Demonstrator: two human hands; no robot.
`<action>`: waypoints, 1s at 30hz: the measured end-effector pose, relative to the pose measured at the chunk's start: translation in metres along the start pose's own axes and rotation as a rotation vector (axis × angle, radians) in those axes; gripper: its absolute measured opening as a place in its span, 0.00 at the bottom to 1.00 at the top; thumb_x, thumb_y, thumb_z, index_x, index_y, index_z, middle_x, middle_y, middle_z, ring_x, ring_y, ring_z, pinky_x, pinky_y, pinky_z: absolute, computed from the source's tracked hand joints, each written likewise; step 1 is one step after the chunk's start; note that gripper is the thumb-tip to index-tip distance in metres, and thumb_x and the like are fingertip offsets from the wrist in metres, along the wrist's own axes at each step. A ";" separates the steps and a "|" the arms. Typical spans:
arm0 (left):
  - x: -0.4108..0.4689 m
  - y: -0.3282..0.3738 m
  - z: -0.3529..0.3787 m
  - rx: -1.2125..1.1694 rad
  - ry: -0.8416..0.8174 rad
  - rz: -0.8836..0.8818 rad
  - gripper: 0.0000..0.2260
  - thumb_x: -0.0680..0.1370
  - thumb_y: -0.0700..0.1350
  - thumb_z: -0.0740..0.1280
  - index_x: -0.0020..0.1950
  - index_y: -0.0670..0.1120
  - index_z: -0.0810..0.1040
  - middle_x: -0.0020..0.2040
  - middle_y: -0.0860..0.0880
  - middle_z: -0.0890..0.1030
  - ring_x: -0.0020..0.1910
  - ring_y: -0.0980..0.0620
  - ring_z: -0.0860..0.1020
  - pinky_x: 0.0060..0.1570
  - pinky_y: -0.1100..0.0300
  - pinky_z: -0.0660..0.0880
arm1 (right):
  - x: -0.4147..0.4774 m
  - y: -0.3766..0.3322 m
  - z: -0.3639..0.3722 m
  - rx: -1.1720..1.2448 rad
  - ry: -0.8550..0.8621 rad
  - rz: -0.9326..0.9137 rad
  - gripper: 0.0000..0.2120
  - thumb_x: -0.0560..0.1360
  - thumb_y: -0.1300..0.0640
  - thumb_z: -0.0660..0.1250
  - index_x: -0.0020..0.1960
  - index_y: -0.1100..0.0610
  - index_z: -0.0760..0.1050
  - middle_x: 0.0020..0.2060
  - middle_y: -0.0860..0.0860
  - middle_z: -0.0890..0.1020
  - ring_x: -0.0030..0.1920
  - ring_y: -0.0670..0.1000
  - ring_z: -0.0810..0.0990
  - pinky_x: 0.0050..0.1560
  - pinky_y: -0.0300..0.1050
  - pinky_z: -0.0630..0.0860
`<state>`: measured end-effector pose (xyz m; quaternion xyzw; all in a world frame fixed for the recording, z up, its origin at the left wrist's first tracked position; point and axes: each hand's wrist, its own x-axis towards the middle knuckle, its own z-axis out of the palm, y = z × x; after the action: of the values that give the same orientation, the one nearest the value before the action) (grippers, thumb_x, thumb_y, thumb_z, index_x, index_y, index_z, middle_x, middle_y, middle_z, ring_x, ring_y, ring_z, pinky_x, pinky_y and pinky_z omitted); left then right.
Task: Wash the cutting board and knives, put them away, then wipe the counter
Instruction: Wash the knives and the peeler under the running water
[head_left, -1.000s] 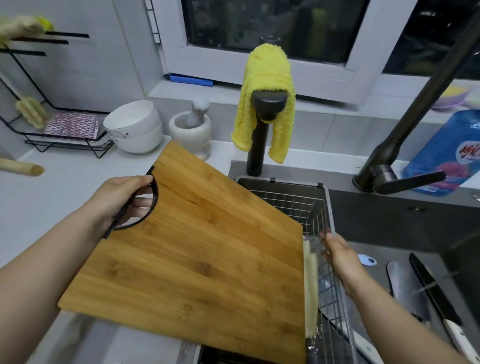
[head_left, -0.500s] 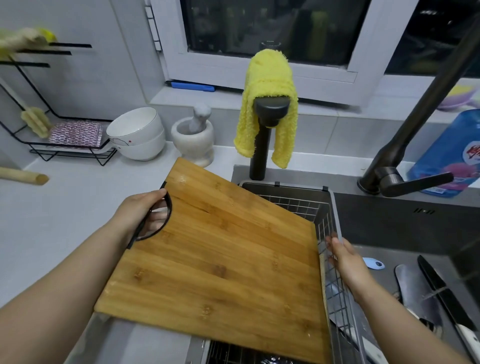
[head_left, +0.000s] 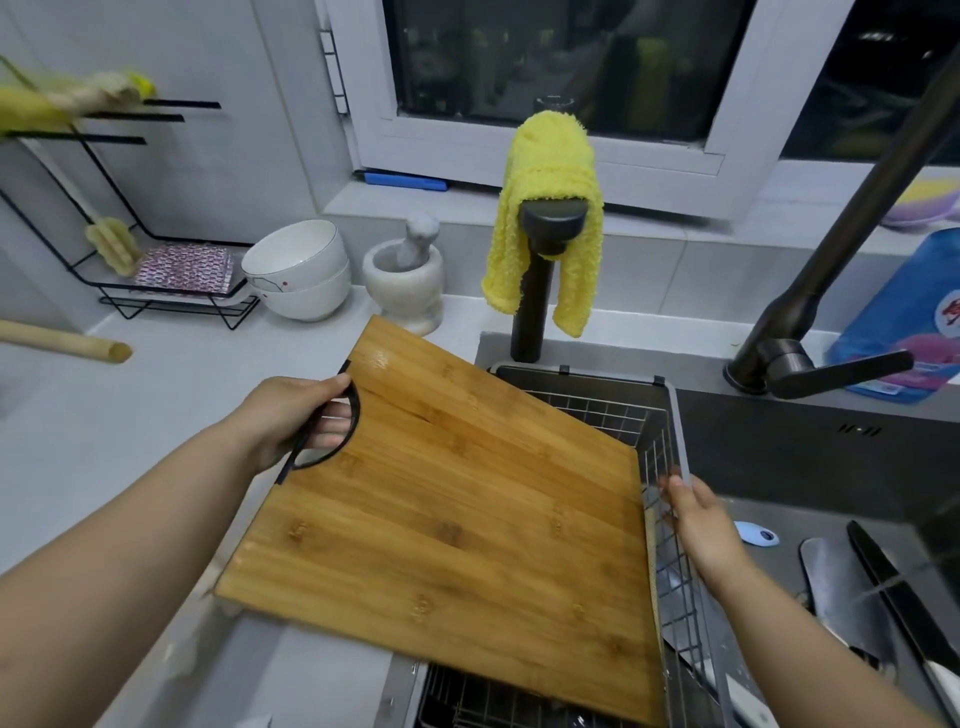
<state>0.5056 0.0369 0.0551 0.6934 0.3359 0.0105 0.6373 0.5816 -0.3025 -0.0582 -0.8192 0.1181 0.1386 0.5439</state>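
Cutting board (head_left: 457, 525): I held it tilted over the wire basket (head_left: 670, 452), overlapping the desk (head_left: 104, 415) edge.
Left hand (head_left: 291, 415): grasped its handle hole, at 9 o'clock.
Right hand (head_left: 698, 519): fingers loose against the basket rim, at 3 o'clock.
Knives (head_left: 893, 587): lay in the sink, far right.

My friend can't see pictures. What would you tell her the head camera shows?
A person's left hand holds a wooden cutting board by its handle hole, tilted over a wire basket in the sink, while the right hand touches the basket's rim. Two knives lie in the sink.
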 end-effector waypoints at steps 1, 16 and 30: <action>-0.002 0.003 -0.003 0.001 -0.016 -0.018 0.09 0.78 0.43 0.62 0.41 0.39 0.76 0.29 0.46 0.81 0.23 0.57 0.79 0.23 0.67 0.76 | 0.000 0.000 0.000 -0.005 0.004 -0.011 0.20 0.81 0.52 0.52 0.70 0.57 0.64 0.65 0.58 0.72 0.66 0.59 0.70 0.67 0.56 0.66; -0.116 -0.006 0.097 0.432 0.077 0.502 0.07 0.76 0.39 0.65 0.42 0.51 0.76 0.36 0.54 0.79 0.38 0.55 0.77 0.46 0.59 0.72 | -0.042 0.012 -0.051 -0.113 -0.142 -0.089 0.08 0.79 0.61 0.58 0.52 0.59 0.76 0.50 0.56 0.77 0.53 0.56 0.77 0.53 0.45 0.71; -0.149 -0.085 0.327 1.074 -0.136 0.660 0.21 0.79 0.48 0.58 0.72 0.49 0.61 0.76 0.51 0.55 0.75 0.53 0.54 0.72 0.61 0.51 | -0.031 0.119 -0.271 -0.208 -0.148 0.128 0.13 0.77 0.68 0.59 0.36 0.57 0.72 0.30 0.51 0.74 0.23 0.42 0.73 0.21 0.26 0.65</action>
<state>0.4960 -0.3246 -0.0203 0.9827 0.0218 -0.0077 0.1838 0.5383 -0.5965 -0.0495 -0.8494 0.1146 0.2443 0.4535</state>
